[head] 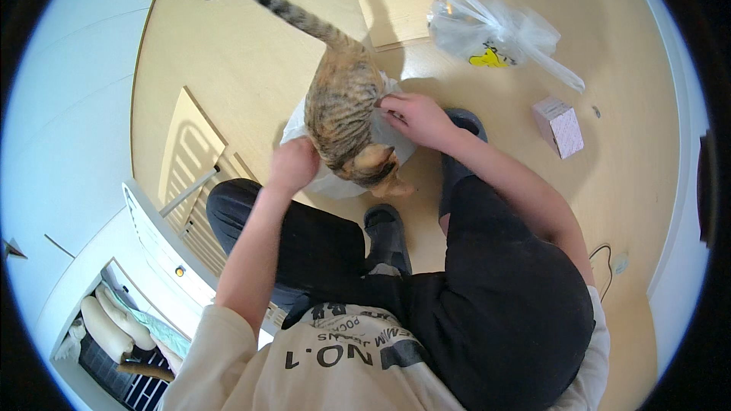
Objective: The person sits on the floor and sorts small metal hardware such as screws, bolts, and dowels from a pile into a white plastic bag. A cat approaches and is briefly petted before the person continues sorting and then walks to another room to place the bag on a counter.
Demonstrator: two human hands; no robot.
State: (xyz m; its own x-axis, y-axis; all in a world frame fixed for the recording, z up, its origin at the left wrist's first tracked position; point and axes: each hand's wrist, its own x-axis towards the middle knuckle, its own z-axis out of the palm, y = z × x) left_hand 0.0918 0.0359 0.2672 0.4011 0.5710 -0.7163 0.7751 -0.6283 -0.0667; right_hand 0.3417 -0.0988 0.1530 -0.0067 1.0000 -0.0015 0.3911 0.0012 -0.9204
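A tabby cat [345, 103] with orange patches stands over a white translucent plastic bag [334, 184] on the wooden floor, its head toward me and its striped tail raised. My left hand [295, 164] is closed at the bag's left edge, beside the cat's shoulder; its fingertips are hidden, so what it grips is unclear. My right hand [414, 117] pinches the bag's plastic at the right, close against the cat's flank. The cat's body covers the middle of the bag.
A knotted clear plastic bag [494, 31] with a yellow print lies at the upper right, near a small pink patterned box [558, 127]. My slippers [388, 240] are on the floor below the cat. Wooden panels [191, 154] and a white slatted piece [171, 251] stand at left.
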